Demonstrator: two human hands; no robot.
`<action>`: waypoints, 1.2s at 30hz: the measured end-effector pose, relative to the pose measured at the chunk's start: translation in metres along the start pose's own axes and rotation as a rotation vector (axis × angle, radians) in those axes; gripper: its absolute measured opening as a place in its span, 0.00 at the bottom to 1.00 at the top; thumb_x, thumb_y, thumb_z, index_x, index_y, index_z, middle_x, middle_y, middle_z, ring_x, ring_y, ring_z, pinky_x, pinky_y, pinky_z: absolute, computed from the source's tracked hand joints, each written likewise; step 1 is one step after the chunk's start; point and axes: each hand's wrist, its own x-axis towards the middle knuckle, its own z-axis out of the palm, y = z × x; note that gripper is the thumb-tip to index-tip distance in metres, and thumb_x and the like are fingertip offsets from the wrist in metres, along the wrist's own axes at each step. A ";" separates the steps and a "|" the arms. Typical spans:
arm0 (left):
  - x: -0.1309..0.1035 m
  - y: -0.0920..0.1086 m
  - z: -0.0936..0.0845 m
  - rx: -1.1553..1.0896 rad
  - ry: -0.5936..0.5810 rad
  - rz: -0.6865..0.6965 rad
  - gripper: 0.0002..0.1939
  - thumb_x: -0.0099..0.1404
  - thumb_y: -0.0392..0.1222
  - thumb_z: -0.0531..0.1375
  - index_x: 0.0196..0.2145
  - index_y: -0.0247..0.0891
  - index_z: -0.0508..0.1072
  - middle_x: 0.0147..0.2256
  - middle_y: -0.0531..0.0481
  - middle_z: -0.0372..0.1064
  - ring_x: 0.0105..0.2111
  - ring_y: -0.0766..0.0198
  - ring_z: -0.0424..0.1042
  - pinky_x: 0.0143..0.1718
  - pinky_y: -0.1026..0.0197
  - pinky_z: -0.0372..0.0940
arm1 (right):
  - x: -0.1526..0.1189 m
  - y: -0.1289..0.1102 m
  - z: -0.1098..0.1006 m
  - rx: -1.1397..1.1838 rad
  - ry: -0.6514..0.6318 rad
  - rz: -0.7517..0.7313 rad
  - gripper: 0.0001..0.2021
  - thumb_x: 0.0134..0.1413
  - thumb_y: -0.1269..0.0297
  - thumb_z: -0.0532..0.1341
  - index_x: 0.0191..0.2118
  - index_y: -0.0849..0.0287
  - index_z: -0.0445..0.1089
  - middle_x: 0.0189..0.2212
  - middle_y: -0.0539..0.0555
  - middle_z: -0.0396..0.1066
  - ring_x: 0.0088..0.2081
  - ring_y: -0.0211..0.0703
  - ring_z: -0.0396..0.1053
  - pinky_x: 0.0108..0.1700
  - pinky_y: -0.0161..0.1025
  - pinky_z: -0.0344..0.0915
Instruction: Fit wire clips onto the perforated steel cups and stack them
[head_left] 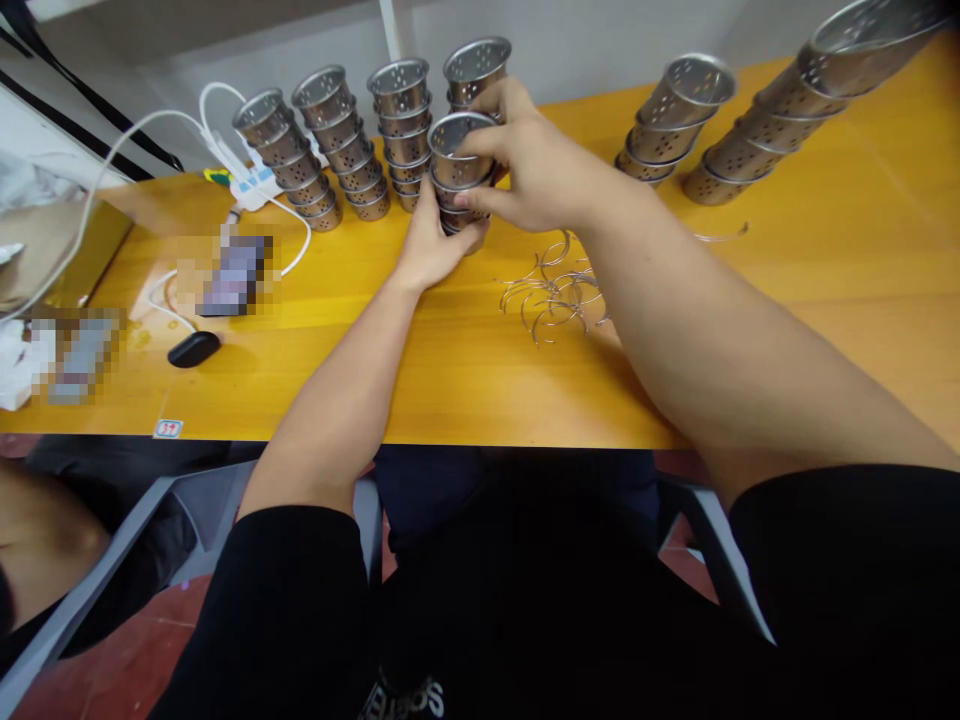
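Observation:
A short stack of shiny perforated metal cups (454, 165) stands nested on the table in front of me. My left hand (439, 242) wraps round its lower part, thumb and fingers on either side. From the right, my right hand (529, 165) grips the upper cup, fingers at the rim and thumb against the outer wall. Just behind it rises another stack of cups (476, 68), partly hidden by my right hand. Curved thin metal wires (555, 290) lie in a loose heap below my right forearm.
More cup stacks line the wall: one leaning (283, 155), two beside it (341, 140) (401, 120), and two at right (667, 115) (772, 120). At left are a power strip (255, 188), a phone (238, 275) and a black case (193, 348). Someone's bare limb (45, 540) shows lower left.

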 end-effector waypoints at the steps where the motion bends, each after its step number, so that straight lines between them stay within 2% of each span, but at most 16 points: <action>1: 0.000 0.002 0.000 0.004 -0.004 0.000 0.62 0.67 0.44 0.80 0.89 0.65 0.57 0.72 0.45 0.87 0.77 0.38 0.85 0.89 0.29 0.74 | 0.000 0.000 -0.001 0.001 -0.004 0.000 0.16 0.76 0.69 0.86 0.57 0.40 0.87 0.76 0.59 0.73 0.83 0.64 0.70 0.95 0.68 0.64; 4: -0.001 0.004 -0.001 0.012 -0.048 0.008 0.60 0.69 0.48 0.81 0.90 0.62 0.59 0.76 0.44 0.84 0.81 0.37 0.81 0.91 0.29 0.72 | 0.001 -0.001 -0.004 0.012 -0.023 0.011 0.16 0.75 0.69 0.86 0.55 0.39 0.88 0.76 0.58 0.73 0.82 0.65 0.72 0.94 0.69 0.66; 7: 0.000 -0.004 -0.004 0.013 -0.089 0.012 0.58 0.70 0.52 0.81 0.89 0.62 0.62 0.78 0.44 0.83 0.80 0.36 0.81 0.90 0.28 0.73 | 0.002 -0.007 -0.005 0.034 -0.042 0.024 0.17 0.72 0.73 0.86 0.49 0.41 0.87 0.75 0.58 0.73 0.80 0.65 0.74 0.93 0.66 0.68; 11: 0.001 -0.019 -0.005 -0.017 -0.053 -0.027 0.60 0.66 0.46 0.80 0.88 0.62 0.62 0.75 0.43 0.86 0.77 0.36 0.84 0.89 0.27 0.74 | 0.002 -0.011 -0.003 0.018 -0.046 0.019 0.19 0.69 0.76 0.85 0.45 0.40 0.84 0.75 0.57 0.73 0.79 0.64 0.75 0.94 0.66 0.67; 15: 0.001 -0.020 -0.005 -0.032 -0.004 -0.047 0.61 0.63 0.40 0.79 0.87 0.60 0.61 0.73 0.44 0.88 0.75 0.37 0.86 0.88 0.27 0.74 | 0.001 -0.008 0.001 -0.017 -0.037 0.031 0.19 0.69 0.73 0.86 0.51 0.38 0.86 0.76 0.55 0.74 0.78 0.63 0.77 0.92 0.69 0.71; 20: -0.002 -0.018 -0.007 0.006 -0.045 0.015 0.57 0.68 0.50 0.81 0.87 0.60 0.63 0.75 0.42 0.86 0.76 0.38 0.84 0.88 0.30 0.75 | -0.001 -0.006 0.004 -0.024 -0.029 0.032 0.29 0.72 0.77 0.83 0.69 0.42 0.84 0.82 0.62 0.69 0.85 0.61 0.70 0.91 0.65 0.68; 23: -0.006 -0.020 -0.008 -0.007 -0.020 -0.004 0.55 0.67 0.52 0.83 0.84 0.59 0.67 0.73 0.42 0.86 0.75 0.37 0.84 0.89 0.29 0.73 | -0.001 -0.006 0.002 -0.011 0.004 -0.040 0.35 0.68 0.77 0.84 0.74 0.46 0.81 0.83 0.63 0.69 0.88 0.63 0.66 0.93 0.65 0.64; 25: -0.009 -0.018 -0.009 -0.038 -0.005 -0.052 0.51 0.64 0.52 0.86 0.79 0.56 0.71 0.71 0.42 0.86 0.75 0.36 0.83 0.90 0.28 0.71 | -0.002 -0.007 -0.001 -0.014 0.017 -0.057 0.37 0.67 0.72 0.83 0.77 0.48 0.79 0.84 0.63 0.68 0.88 0.65 0.65 0.92 0.67 0.65; 27: -0.012 -0.013 -0.010 -0.055 -0.004 -0.089 0.47 0.63 0.52 0.88 0.73 0.54 0.73 0.70 0.41 0.86 0.75 0.36 0.83 0.91 0.28 0.70 | -0.004 -0.009 -0.006 -0.021 -0.005 -0.033 0.34 0.71 0.65 0.81 0.78 0.44 0.79 0.86 0.60 0.67 0.89 0.62 0.64 0.92 0.67 0.65; 30: -0.016 -0.005 -0.010 -0.066 0.013 -0.107 0.44 0.63 0.51 0.88 0.70 0.52 0.74 0.68 0.40 0.87 0.75 0.36 0.83 0.91 0.29 0.69 | -0.006 -0.015 -0.013 -0.014 -0.053 -0.002 0.24 0.78 0.57 0.78 0.73 0.40 0.82 0.84 0.58 0.69 0.89 0.57 0.63 0.94 0.62 0.60; 32: -0.017 -0.001 -0.009 -0.066 0.017 -0.109 0.44 0.64 0.51 0.88 0.70 0.53 0.73 0.68 0.41 0.87 0.75 0.36 0.84 0.90 0.30 0.71 | -0.008 -0.018 -0.017 0.004 -0.057 -0.009 0.20 0.80 0.55 0.76 0.71 0.42 0.84 0.83 0.60 0.70 0.88 0.55 0.64 0.95 0.60 0.59; 36: -0.018 0.001 -0.010 -0.049 0.006 -0.082 0.44 0.66 0.56 0.88 0.71 0.53 0.74 0.70 0.41 0.87 0.77 0.37 0.83 0.89 0.33 0.73 | -0.008 -0.020 -0.019 0.009 -0.037 -0.034 0.22 0.83 0.55 0.74 0.75 0.47 0.84 0.82 0.64 0.69 0.89 0.53 0.64 0.95 0.56 0.57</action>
